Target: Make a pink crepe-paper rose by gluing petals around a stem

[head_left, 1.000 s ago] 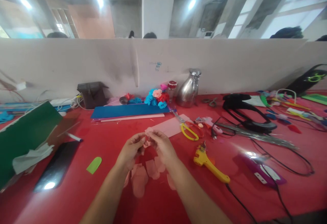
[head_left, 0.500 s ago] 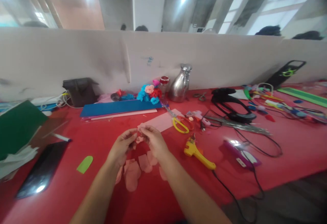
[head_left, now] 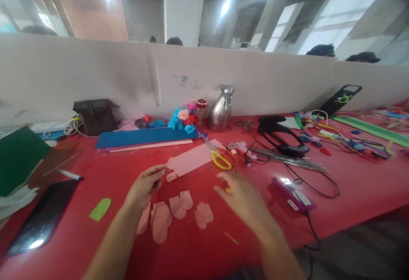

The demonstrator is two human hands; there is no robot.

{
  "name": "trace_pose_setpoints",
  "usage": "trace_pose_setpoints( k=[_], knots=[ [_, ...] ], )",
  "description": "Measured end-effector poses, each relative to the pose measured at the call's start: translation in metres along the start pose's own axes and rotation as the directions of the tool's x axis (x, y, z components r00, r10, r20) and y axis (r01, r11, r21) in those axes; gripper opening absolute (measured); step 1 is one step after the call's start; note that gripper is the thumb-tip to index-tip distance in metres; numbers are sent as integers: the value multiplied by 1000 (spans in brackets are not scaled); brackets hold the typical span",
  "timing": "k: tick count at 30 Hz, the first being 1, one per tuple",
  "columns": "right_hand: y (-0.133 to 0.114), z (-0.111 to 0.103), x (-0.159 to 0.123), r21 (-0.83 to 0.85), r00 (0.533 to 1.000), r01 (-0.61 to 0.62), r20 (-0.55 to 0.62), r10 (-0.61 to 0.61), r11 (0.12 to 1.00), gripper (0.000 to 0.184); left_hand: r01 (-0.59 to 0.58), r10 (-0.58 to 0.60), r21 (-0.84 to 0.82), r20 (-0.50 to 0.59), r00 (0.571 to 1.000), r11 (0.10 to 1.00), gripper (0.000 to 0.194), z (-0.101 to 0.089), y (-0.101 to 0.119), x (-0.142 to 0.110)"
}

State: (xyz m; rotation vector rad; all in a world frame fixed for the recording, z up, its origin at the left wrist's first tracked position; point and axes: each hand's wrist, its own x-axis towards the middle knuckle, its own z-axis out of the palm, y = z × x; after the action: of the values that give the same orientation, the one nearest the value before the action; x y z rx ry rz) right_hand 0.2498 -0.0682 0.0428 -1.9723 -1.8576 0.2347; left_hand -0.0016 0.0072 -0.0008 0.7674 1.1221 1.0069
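Observation:
My left hand [head_left: 145, 186] is closed, with thumb and fingertips pinching a small pink paper petal [head_left: 169, 163]. My right hand [head_left: 241, 197] is over a yellow glue gun [head_left: 228, 190], mostly hidden beneath it; thumb and fingers are apart. Between and below the hands, several cut pink paper petals [head_left: 161, 222] lie on the red table, one cluster [head_left: 203, 215] set apart to the right. Behind them is a pink paper strip [head_left: 194, 160], with yellow-handled scissors [head_left: 221, 160] across its right end.
Paper flowers [head_left: 183, 119], a blue sheet stack [head_left: 143, 137] and a steel jug [head_left: 220, 108] stand along the back. To the right are a black strapped headset [head_left: 284, 137], wires [head_left: 290, 160] and a purple device [head_left: 294, 199] with cable. A phone [head_left: 44, 214] and green cutout [head_left: 100, 209] lie left.
My right hand has let go of the pink petal and moved right to the glue gun. My left hand still pinches the petal. The view has shifted slightly.

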Motion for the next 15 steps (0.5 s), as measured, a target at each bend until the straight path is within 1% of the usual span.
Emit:
trace_pose_setpoints(
  k=[1, 2, 3, 4, 6, 8, 12, 15],
  knots=[
    [16, -1, -6, -134, 998, -58, 22, 62, 989, 26, -2, 2, 22, 4, 1000, 1000, 40, 0, 1, -1],
    [30, 1, -10, -256, 990, -117, 42, 132, 960, 31, -7, 7, 40, 10, 1000, 999, 39, 1, 2, -2],
    [42, 4, -13, -333, 981, -162, 48, 188, 929, 37, -15, 14, 60, 15, 1000, 998, 38, 1, 3, -2],
    [52, 8, -15, -363, 975, -179, 61, 215, 914, 42, -23, 22, 80, 16, 1000, 997, 37, 1, 3, -3],
    [64, 16, -16, -360, 969, -193, 76, 235, 913, 49, -29, 27, 124, 17, 999, 992, 36, 1, 4, -3],
    [69, 23, -14, -328, 969, -202, 69, 236, 923, 52, -21, 14, 171, 43, 999, 985, 35, 0, 4, -3],
    [72, 28, -12, -305, 956, -280, 1, 295, 910, 46, -20, -5, 255, 95, 995, 967, 35, -2, 4, -2],
    [76, 27, -16, -321, 970, -239, -34, 241, 917, 40, -25, -3, 345, 81, 997, 938, 33, -2, 5, -1]
  ],
)
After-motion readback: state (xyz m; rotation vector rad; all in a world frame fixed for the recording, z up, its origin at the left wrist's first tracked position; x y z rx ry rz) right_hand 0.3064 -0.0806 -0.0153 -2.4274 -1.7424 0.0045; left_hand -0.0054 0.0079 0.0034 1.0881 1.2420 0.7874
